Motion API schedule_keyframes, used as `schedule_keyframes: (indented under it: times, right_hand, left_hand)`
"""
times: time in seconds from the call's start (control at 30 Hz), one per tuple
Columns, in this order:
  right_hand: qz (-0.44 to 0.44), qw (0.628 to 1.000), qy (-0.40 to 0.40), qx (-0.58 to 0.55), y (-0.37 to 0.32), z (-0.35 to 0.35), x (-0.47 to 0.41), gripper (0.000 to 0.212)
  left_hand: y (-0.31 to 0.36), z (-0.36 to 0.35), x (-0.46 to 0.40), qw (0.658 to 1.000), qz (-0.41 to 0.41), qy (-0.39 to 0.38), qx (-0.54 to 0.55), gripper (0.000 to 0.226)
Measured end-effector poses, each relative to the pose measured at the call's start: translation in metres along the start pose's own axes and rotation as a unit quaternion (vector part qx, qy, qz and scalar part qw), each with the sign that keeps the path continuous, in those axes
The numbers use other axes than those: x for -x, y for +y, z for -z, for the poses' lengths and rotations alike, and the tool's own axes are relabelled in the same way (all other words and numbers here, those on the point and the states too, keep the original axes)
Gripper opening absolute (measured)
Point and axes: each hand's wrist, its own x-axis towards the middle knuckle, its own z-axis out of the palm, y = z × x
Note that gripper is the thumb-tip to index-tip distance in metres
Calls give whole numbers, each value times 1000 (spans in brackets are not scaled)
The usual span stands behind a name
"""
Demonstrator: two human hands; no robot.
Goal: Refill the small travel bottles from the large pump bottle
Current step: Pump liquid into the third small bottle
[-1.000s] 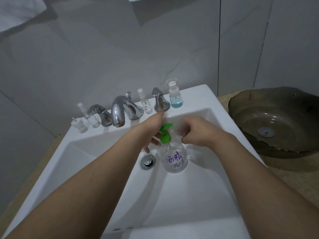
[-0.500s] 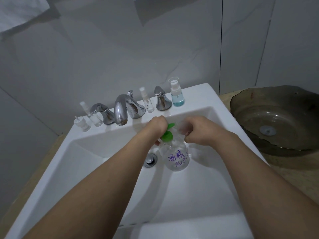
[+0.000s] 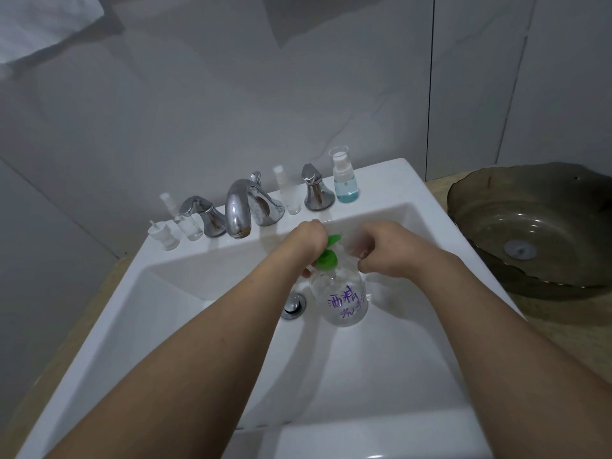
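A large clear pump bottle (image 3: 344, 299) with purple writing and a green pump (image 3: 328, 260) stands in the white sink (image 3: 205, 326), beside the drain. My left hand (image 3: 306, 241) curls over the pump head from the left, with fingertips showing below it. My right hand (image 3: 387, 250) grips a small clear travel bottle (image 3: 356, 240) right at the pump's nozzle. Most of that small bottle is hidden by my fingers.
On the sink's back ledge stand a chrome faucet (image 3: 238, 210) with two handles, a blue-liquid spray bottle (image 3: 344, 180), a slim clear bottle (image 3: 287, 193), a clear spray bottle (image 3: 185, 220) and a loose white pump top (image 3: 164, 235). A dark glass basin (image 3: 530, 233) sits at the right.
My left hand's fingers, stretched over the pump a second ago, have curled down onto the pump head. My right hand has stayed at the nozzle with the small bottle.
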Motion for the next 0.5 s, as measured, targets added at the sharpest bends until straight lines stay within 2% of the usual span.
schedule_keyframes:
  times: [0.17, 0.5]
  right_hand:
    - [0, 1000, -5, 3, 3, -1, -1, 23]
    - [1, 1000, -3, 10, 2, -1, 0, 24]
  left_hand:
    - [0, -3, -3, 999, -24, 8, -19, 26]
    - [-2, -8, -9, 1000, -17, 21, 6, 32]
